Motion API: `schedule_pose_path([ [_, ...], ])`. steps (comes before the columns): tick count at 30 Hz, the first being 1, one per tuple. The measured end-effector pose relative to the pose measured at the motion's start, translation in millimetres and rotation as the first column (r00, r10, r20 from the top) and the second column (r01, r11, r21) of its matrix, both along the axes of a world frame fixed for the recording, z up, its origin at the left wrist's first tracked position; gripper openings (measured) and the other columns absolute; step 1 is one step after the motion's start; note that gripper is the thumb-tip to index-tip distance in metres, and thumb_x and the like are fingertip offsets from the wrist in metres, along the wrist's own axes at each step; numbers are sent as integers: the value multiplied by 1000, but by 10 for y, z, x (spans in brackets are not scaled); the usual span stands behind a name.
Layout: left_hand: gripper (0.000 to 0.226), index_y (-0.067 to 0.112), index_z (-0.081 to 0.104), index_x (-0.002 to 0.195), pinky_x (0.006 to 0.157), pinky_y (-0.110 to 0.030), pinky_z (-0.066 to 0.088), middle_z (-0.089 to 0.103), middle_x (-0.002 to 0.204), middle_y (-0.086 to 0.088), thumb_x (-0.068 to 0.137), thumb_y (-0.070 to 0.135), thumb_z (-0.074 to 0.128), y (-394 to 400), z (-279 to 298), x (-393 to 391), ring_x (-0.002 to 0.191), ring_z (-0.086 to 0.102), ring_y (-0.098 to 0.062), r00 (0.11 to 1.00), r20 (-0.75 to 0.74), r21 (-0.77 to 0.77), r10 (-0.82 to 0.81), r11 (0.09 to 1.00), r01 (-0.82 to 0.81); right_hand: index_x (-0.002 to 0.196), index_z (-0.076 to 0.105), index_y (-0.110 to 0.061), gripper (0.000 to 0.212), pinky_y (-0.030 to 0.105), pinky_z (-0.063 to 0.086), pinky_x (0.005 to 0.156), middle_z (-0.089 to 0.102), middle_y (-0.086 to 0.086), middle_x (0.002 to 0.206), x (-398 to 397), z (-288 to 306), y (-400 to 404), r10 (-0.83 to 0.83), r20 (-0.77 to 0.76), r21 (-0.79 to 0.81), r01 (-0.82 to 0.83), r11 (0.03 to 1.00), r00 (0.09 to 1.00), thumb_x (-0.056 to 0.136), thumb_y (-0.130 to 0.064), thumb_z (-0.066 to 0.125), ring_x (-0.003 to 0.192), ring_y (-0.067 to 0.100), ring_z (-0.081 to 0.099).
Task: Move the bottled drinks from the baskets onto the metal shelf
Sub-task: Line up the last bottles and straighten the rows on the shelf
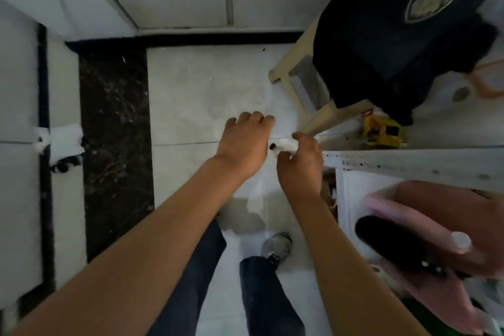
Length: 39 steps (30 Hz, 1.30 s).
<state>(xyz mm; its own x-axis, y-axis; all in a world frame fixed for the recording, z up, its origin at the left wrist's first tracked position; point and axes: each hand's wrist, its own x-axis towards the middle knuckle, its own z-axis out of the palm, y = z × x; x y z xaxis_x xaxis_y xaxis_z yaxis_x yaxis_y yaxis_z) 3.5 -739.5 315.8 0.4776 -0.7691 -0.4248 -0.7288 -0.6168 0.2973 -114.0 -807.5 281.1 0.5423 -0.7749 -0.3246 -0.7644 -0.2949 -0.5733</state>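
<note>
Near the centre of the frame the right hand [300,161] pinches a small pale bottle [283,144] with a dark cap, lying roughly level with the cap pointing left. The left hand [245,142] is just beside it, fingers curled downward; whether it touches the bottle or holds anything cannot be told. Both hands hang over the white floor, at the left end of the shelf [409,163], whose speckled white edge runs to the right of the frame.

A pink basket [436,215] sits at lower right with a dark bottle [392,243] and a white-capped one [461,241] still in it, so more work seems to remain.

To place this one well, the person should probably turn it upright before it reaches the shelf, steady it with the left hand if needed, and set it well in from the edge, leaving room for the others. Blur hides the bottle's exact shape.
</note>
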Motion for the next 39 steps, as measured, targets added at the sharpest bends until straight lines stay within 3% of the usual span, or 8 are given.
schedule_pose_path([
  [7, 63, 17, 31, 149, 110, -42, 30, 31, 154, -11, 89, 1, 45, 70, -1441, -72, 139, 30, -29, 995, -104, 73, -9, 997, 17, 127, 59, -5, 40, 43, 45, 102, 62, 16, 127, -286, -1738, -124, 36, -189, 36, -30, 999, 981, 87, 0, 54, 120, 33, 55],
  [16, 70, 21, 3, 156, 116, -39, 19, -11, 163, -5, 98, 12, 40, 228, -2942, -389, 150, -4, -25, 965, -253, 181, 63, 983, -16, 141, 48, -8, 54, 46, 46, 103, 51, 18, 141, -562, -3565, -292, 265, -453, 118, -237, 964, 851, 88, 3, 55, 125, 38, 52],
  [21, 70, 20, -5, 155, 116, -41, 25, -12, 163, -6, 101, 19, 39, 268, -3514, -496, 150, -3, -25, 958, -287, 247, -4, 966, 78, 148, 38, -8, 60, 46, 42, 106, 41, 16, 150, -531, -4244, -530, 156, -514, 111, -115, 987, 844, 91, 1, 54, 133, 37, 44],
  [26, 69, 18, -4, 156, 113, -43, 29, -11, 163, -6, 101, 23, 39, 338, -3822, -651, 150, 0, -26, 947, -322, 338, -24, 931, 139, 153, 28, -7, 64, 49, 34, 112, 32, 17, 156, -484, -4692, -712, 242, -605, 69, -253, 965, 759, 97, -10, 58, 140, 37, 35],
  [30, 70, 17, -1, 156, 112, -43, 29, -10, 163, -7, 100, 24, 41, 319, -3884, -713, 150, -1, -27, 950, -309, 352, -41, 923, 155, 146, 33, -3, 61, 50, 35, 109, 46, 21, 144, -523, -4878, -768, 246, -632, 40, -285, 958, 735, 96, -20, 63, 133, 39, 43],
  [34, 68, 14, 7, 155, 112, -45, 30, -3, 163, -11, 98, 22, 43, 141, -3846, -633, 149, 5, -29, 960, -276, 351, -42, 926, 142, 148, 28, -1, 63, 47, 39, 100, 47, 22, 141, -572, -4930, -689, 251, -654, 80, -265, 961, 714, 97, -17, 62, 127, 39, 48],
  [39, 73, 12, 0, 155, 116, -43, 22, -4, 163, -12, 98, 19, 45, -71, -3751, -657, 150, -2, -29, 966, -243, 373, -92, 910, 180, 144, 31, 1, 61, 48, 44, 97, 48, 22, 138, -651, -4880, -572, 273, -597, 139, -238, 961, 755, 94, -9, 64, 125, 41, 50],
])
